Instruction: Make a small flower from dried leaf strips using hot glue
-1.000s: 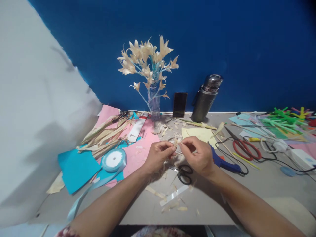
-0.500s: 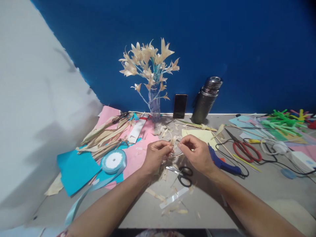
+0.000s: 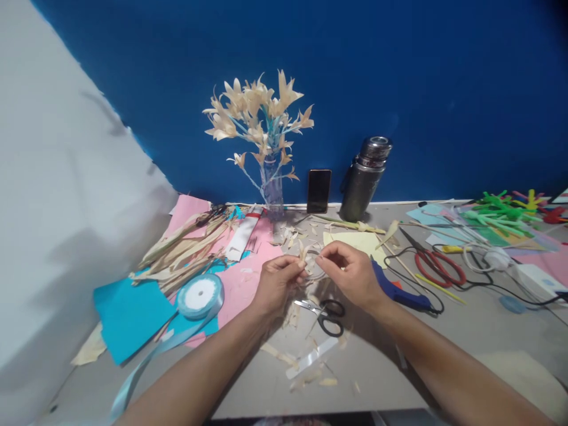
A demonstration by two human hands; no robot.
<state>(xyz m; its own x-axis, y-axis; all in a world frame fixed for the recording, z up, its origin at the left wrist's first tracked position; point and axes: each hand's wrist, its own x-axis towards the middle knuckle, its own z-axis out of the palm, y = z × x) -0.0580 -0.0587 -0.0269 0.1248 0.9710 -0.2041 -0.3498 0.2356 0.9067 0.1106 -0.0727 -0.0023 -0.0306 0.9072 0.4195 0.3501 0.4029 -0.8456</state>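
Note:
My left hand (image 3: 277, 285) pinches a small pale flower of dried husk (image 3: 303, 254) between thumb and fingertips, its petals pointing up. Just to the right, my right hand (image 3: 350, 275) is closed in a pinch; whatever lies between its fingertips is too small to make out. A narrow gap separates the two sets of fingertips. Below them, black-handled scissors (image 3: 331, 319) lie on the table among husk scraps, close to a shiny pale strip (image 3: 312, 358). Behind the fingers lies a pale ring-shaped coil (image 3: 316, 271), partly covered by my hand.
Husk flowers (image 3: 255, 103) stand in a clear vase (image 3: 272, 188) beside a phone (image 3: 319, 190) and a flask (image 3: 362, 180). At left are dried husks (image 3: 177, 251) and a ribbon spool (image 3: 199, 297). Rightward lie a blue glue gun (image 3: 402, 296), red-handled scissors (image 3: 439, 269) and cables.
The view has turned slightly, so the background sits further left. Both hands keep their pinches, with the fingertips almost unmoved and the husk flower still in my left hand.

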